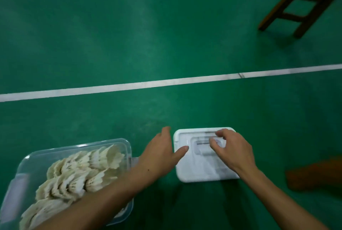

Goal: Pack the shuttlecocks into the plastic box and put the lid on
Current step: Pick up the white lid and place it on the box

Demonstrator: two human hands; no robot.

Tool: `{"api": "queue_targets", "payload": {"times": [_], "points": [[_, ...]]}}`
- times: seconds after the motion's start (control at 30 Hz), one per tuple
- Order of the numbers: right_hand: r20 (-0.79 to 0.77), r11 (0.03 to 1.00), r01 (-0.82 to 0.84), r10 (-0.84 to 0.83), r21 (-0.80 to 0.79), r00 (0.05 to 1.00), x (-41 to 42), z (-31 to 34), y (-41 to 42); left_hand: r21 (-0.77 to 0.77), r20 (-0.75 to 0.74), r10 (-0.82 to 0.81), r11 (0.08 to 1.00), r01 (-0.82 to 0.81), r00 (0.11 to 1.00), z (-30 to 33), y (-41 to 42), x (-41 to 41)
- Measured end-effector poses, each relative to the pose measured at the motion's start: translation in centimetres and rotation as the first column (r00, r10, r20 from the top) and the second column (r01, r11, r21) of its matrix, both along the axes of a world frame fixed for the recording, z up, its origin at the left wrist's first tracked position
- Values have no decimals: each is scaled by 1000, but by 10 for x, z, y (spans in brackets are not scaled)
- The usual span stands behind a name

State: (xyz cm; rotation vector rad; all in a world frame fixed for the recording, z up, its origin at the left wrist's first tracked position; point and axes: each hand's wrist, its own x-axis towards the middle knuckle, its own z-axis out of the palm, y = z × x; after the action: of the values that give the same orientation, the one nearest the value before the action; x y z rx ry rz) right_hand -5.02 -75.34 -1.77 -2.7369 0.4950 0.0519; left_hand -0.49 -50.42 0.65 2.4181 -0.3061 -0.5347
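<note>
Lid [199, 167] on floor right of box [127, 148], shuttlecocks [77, 170] inside | my right hand [233, 150] curled at lid handle, grip unclear; left hand [161, 154] relaxed, thumb touching lid | risk: heaped feathers crushed if lid pressed down.

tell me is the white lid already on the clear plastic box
No, the white rectangular plastic lid lies on the green floor beside the clear plastic box, which stands open with white feather shuttlecocks inside.

One clear rectangular plastic box [127, 148] holds three rows of white feather shuttlecocks [77, 176], too overlapped to count singly. One white rectangular plastic lid [196, 172], two bare hands, one brown wooden stool [303, 2].
</note>
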Motion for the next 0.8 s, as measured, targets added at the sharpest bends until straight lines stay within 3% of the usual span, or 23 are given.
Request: {"api": "queue_targets", "payload": {"times": [0.13,0.3,0.47,0.57,0.8], "points": [[-117,995,78,-86,-64,989,-26,-28,-45,-17,-173,42,999,-46,984,-34,-37,-8],[-187,986,165,-162,-1,969,-51,-53,-58,24,-226,100,995,-97,969,-61,-57,-27],[-77,958,267,-260,101,963,-56,-61,-52,6,-207,186,982,-189,960,-57,-63,-30],[31,948,281,-288,151,957,-53,-54,-51,-100,-173,215,967,-234,961,-42,-57,-24],[336,943,202,-286,264,898,-24,9,-23,-254,97,327,921,-294,940,22,-5,-1]]}}
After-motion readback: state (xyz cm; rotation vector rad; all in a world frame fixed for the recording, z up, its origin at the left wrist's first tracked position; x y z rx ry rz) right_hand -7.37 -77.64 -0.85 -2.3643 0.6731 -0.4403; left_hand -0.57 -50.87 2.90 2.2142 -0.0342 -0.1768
